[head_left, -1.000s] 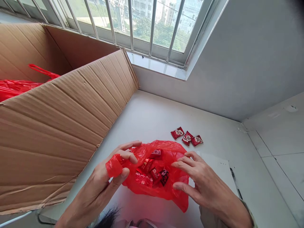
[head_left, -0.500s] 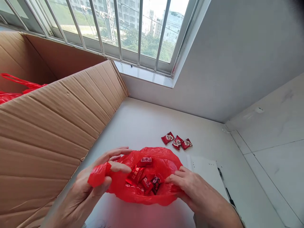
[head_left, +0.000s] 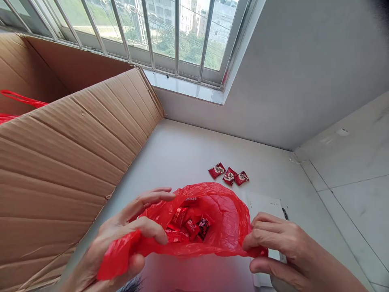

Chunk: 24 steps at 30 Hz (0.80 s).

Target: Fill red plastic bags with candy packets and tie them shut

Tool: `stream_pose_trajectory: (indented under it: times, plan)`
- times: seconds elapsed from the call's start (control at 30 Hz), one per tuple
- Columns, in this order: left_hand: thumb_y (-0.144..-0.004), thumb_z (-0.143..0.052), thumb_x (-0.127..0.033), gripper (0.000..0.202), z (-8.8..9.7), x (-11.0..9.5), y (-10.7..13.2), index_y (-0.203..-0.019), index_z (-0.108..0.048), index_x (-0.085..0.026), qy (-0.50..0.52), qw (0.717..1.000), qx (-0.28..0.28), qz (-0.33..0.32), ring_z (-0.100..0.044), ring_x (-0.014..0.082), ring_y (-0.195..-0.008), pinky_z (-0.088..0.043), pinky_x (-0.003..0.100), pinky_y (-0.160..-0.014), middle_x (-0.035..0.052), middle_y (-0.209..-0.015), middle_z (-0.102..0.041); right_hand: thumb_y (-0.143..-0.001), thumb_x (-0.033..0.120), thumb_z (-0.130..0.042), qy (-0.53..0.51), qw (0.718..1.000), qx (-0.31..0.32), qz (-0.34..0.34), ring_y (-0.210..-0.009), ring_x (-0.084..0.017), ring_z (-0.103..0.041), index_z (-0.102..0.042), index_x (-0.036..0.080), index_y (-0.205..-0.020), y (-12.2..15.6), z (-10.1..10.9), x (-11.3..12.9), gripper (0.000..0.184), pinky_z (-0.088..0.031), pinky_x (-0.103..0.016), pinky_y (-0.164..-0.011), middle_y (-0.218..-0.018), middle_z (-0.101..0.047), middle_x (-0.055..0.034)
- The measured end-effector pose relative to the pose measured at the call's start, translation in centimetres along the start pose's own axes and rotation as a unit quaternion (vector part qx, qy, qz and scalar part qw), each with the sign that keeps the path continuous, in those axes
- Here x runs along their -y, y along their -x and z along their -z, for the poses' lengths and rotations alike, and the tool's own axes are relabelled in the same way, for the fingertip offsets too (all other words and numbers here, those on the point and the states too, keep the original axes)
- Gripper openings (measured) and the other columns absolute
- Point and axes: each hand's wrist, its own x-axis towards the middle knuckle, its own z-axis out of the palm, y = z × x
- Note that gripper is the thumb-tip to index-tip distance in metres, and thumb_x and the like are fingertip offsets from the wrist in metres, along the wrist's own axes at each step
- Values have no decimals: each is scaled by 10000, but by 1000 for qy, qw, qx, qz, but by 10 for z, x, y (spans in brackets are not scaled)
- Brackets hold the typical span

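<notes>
A thin red plastic bag (head_left: 226, 227) stands with its mouth wide open towards me. Inside lie several small wrapped sweets (head_left: 191, 228) in red and dark wrappers, partly hidden by the bag's near rim. My left hand (head_left: 121, 237) is closed on the bag's left side, a handle loop lying between thumb and forefinger, with the other fingers stretched along the rim. On the other side, my right hand (head_left: 279, 243) pinches the right edge of the bag. Just beyond the bag, three dark red sachets (head_left: 229, 175) lie in a row on the white table (head_left: 182, 146).
A large open cardboard box (head_left: 75, 162) fills the left side, with red plastic bags (head_left: 24, 99) inside. Behind the table are a grey wall (head_left: 288, 81) and a barred window (head_left: 164, 32). A white flat object (head_left: 267, 202) lies partly behind my right hand.
My right hand has moved right and pulled the bag's edge with it, so the mouth is wider. My left hand keeps its hold, slightly lower.
</notes>
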Motion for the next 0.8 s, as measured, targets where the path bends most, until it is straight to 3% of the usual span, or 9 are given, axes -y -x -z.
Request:
stream_pose_trajectory:
  times: [0.1, 0.2, 0.33, 0.5, 0.57, 0.63, 0.7, 0.77, 0.8]
  plan:
    - [-894, -398, -609, 397, -2, -4, 4, -863, -668, -320, 10, 1000, 1, -1, -333, 352, -1348, -303, 481, -1118, -29, -1460, -369, -896, 328, -619, -22, 999, 23, 6, -794, -103, -500, -516, 217, -786, -2, -4, -1, 188, -388, -207, -715, -788, -623, 74]
    - [-877, -394, -643, 408, -8, -6, 11, -902, -660, -335, 3, 1000, -25, 11, -405, 329, -1272, -315, 431, -1094, -13, -1423, -375, -950, 333, -528, -20, 999, 23, 13, -771, -102, -499, -527, 227, -804, -3, -6, -2, 180, -388, -219, -729, -783, -630, 80]
    - [-869, -413, -657, 413, -18, -7, 18, -1003, -646, -344, -28, 994, -94, 40, -486, 258, -1051, -438, 313, -900, 14, -1218, -427, -957, 268, -520, 23, 1000, 10, -16, -736, -106, -529, -573, 244, -861, -3, -8, 0, 113, -404, -218, -664, -795, -634, 56]
    - [-890, -478, -535, 296, -22, -6, 18, -1030, -664, -352, 28, 989, -133, 58, -479, 198, -860, -457, 242, -751, 10, -984, -487, -954, 195, -492, 31, 999, 6, 8, -735, -115, -565, -605, 249, -930, -1, -5, 10, 128, -442, -213, -642, -804, -649, 32]
    - [-890, -490, -515, 287, -23, -5, 16, -1025, -672, -339, 45, 988, -132, 69, -492, 211, -865, -468, 256, -768, 16, -971, -538, -957, 215, -488, 19, 999, -49, 15, -744, -125, -581, -624, 254, -945, -3, -2, 5, 142, -451, -221, -654, -803, -659, 21]
    - [-887, -510, -490, 263, -24, -6, 14, -1011, -684, -337, 51, 987, -135, 71, -510, 218, -873, -468, 274, -843, 12, -982, -581, -951, 271, -505, 34, 985, -166, -33, -787, -143, -604, -647, 254, -952, -10, -1, -14, 143, -464, -243, -698, -855, -679, 1]
    - [-877, -528, -497, 250, -25, -8, 11, -980, -695, -343, 49, 986, -138, 78, -536, 204, -861, -455, 250, -887, -6, -977, -589, -934, 350, -519, 83, 942, -294, -140, -852, -177, -615, -668, 243, -940, -24, -3, -48, 184, -474, -285, -752, -941, -690, -25]
    - [-867, -527, -514, 261, -25, -11, 9, -947, -699, -334, 35, 986, -138, 82, -560, 179, -808, -473, 201, -812, -14, -957, -577, -939, 376, -457, 134, 895, -345, -250, -906, -221, -606, -677, 209, -965, -40, -8, -91, 278, -478, -353, -799, -1018, -680, -67]
    - [-869, -518, -514, 268, -25, -11, 8, -939, -697, -327, 21, 987, -140, 78, -569, 168, -783, -477, 183, -769, -15, -959, -577, -938, 331, -423, 144, 885, -351, -270, -980, -252, -590, -671, 166, -1026, -48, -12, -112, 310, -463, -405, -864, -1077, -661, -112]
